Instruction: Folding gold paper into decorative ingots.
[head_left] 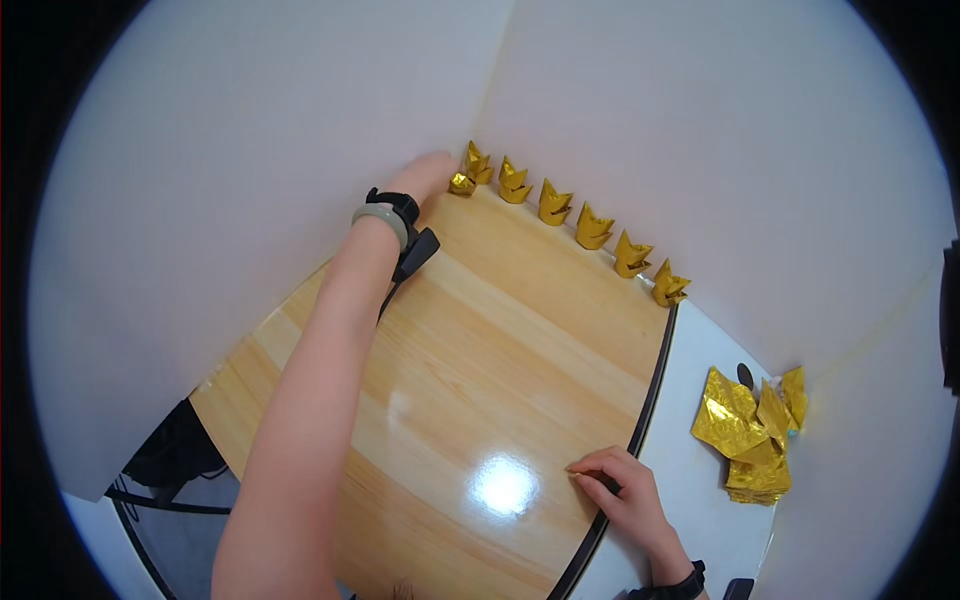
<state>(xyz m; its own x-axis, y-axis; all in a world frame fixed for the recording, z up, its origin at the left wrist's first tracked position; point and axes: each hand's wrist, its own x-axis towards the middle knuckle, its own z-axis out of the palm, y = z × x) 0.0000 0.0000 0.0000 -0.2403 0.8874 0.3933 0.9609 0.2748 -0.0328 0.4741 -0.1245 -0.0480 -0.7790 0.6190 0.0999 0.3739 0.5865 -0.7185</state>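
Head view: small gold foil piece (pixel 462 186) sits at twelve o'clock on the wooden counter (pixel 480 370), left hand (pixel 429 175) just beside it, grip hidden! Right hand (pixel 634 503) curls at five, fingertips nearly meeting, hold unclear. Gold foil crowns (pixel 594 231) run twelve to three; foil sheets (pixel 733 412) lie at four.

A glossy wood-grain tabletop (pixel 480 370) shows a bright glare (pixel 503 486) and borders a white surface (pixel 670 420); pale walls (pixel 700 130) meet behind, and a black bundle (pixel 178 445) sits lower left.

Perhaps a workroom: table (pixel 500 350) between walls (pixel 690 110)
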